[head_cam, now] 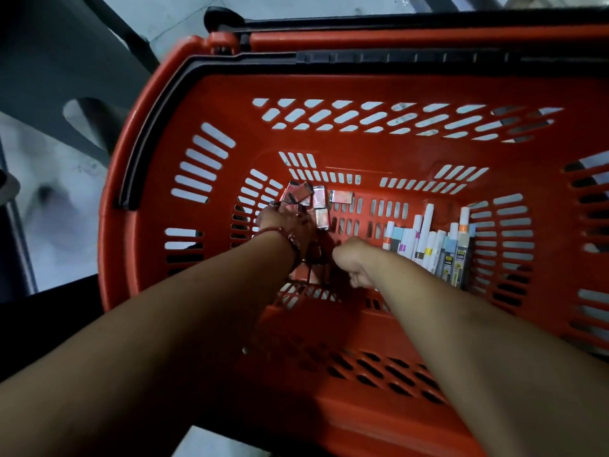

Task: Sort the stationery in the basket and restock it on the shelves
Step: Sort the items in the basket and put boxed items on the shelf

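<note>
Red plastic makes up the basket (372,420), slotted on every wall, and it fills most of what you see from above. Over its near rim two bare forearms reach down and inward toward the basket floor.

The right hand (354,262) sits nearer, about the middle of the floor. Its fingers are curled under into a fist, knuckles up, and I cannot tell whether anything is inside it. Just right of it a bunch of markers (431,245) lies side by side against the right end of the floor. They are mostly white barrels with coloured bands, and their caps point to the far side.

The left hand (286,224) is a little farther in and to the left, apart from the right hand, with a red cord bracelet (273,229) at the wrist. Its fingers reach down among the small packets (304,194), which are shiny, reddish and silver. Whether they grip any I cannot say. Those packets are heaped at the far left corner of the floor, and a few lie singly just right of the heap. More of the same show in shadow below the left wrist.

Beyond, a black handle (395,57) lies folded along the far rim. Past it is a pale grey floor (296,8).
</note>
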{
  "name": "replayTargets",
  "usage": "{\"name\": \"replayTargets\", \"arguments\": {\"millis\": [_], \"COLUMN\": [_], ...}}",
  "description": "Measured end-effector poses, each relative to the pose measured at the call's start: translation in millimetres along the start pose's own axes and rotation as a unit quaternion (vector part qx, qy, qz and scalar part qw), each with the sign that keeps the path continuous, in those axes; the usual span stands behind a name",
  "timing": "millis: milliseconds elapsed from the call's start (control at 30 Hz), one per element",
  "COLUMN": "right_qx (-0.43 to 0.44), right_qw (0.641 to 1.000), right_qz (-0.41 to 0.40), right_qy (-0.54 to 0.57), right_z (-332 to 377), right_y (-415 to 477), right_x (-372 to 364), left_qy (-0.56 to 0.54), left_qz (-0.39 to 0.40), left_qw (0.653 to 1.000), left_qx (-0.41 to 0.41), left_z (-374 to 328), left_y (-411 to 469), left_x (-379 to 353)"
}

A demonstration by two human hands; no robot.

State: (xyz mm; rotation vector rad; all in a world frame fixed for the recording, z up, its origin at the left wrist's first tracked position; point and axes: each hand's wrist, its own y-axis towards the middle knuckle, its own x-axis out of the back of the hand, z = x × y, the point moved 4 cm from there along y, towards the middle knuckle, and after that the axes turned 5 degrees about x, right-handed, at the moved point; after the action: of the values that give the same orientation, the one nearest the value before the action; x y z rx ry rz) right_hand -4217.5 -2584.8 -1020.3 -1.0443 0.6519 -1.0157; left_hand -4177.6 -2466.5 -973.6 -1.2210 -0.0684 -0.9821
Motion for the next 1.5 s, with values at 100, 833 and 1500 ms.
{"name": "replayTargets", "arguments": {"millis": [100, 833, 1500], "right_qx": [-0.003, -0.039, -0.042], "right_qw": [0.998, 0.993, 0.986], "right_qz": [0.024, 0.059, 0.084], "right_qy": [0.054, 0.090, 0.137], "right_z": [-5.0, -4.0, -8.7], "right_y": [4.3, 0.8, 8.4], "right_x": [-1.2, 11.1, 6.6], "left_qy": [0.009, -0.118, -0.150], "left_qz": [-0.030, -0.018, -0.072], "left_qw": [0.999, 0.987, 0.983], "left_qx": [0.019, 0.109, 0.083], "left_z": [3.9, -32.5, -26.3], "left_y": [-10.1, 1.9, 4.6], "left_x": [-11.1, -52.3, -64.2]}}
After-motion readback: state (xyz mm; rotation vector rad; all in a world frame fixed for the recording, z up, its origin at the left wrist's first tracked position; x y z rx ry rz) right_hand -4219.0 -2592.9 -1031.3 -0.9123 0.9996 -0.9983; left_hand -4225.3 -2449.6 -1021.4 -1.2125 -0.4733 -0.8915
